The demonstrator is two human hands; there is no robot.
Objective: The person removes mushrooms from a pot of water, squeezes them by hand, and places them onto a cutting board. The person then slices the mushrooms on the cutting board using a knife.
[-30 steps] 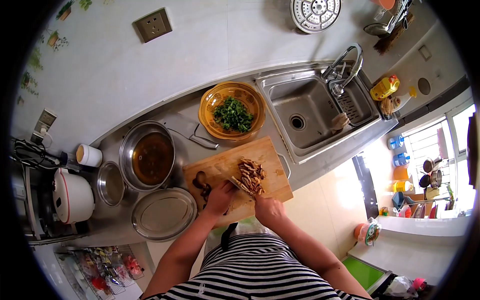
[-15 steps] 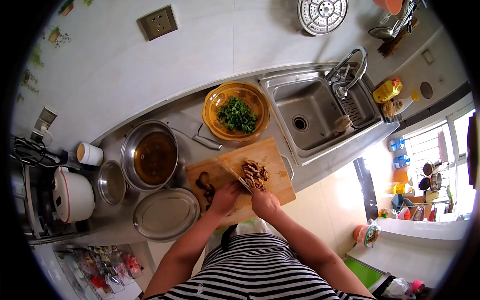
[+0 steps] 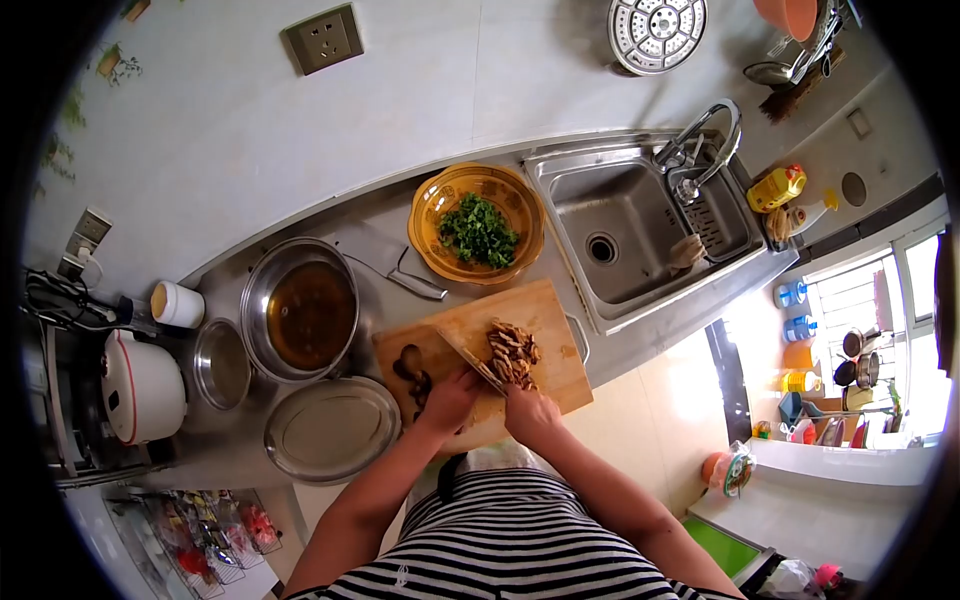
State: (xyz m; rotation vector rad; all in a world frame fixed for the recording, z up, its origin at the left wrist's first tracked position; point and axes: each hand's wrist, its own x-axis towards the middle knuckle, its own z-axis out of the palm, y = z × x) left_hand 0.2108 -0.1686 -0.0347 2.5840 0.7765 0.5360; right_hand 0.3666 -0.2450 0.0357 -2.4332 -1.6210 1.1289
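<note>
My right hand [image 3: 532, 412] is closed round the handle of a knife [image 3: 468, 357], whose blade points up and left over the wooden cutting board [image 3: 567, 374]. Just left of the blade, the bent fingers of my left hand [image 3: 452, 398] press down on the board; what lies under them is hidden. A pile of brown sliced pieces [image 3: 513, 352] rests right of the blade. Larger dark brown pieces [image 3: 410, 366] lie on the board's left part.
Behind the board stands a yellow bowl [image 3: 424, 207] of chopped greens [image 3: 479, 232]. Leftward are a metal basin [image 3: 254, 290] of brown liquid, an oval metal tray [image 3: 332, 428], a smaller bowl [image 3: 222, 364] and a white cooker [image 3: 148, 390]. A sink [image 3: 610, 215] is at right.
The knife blade shows more broadly now, tilted over the board between my hands. Both hands stay close to where they were. The whole view has shifted slightly.
</note>
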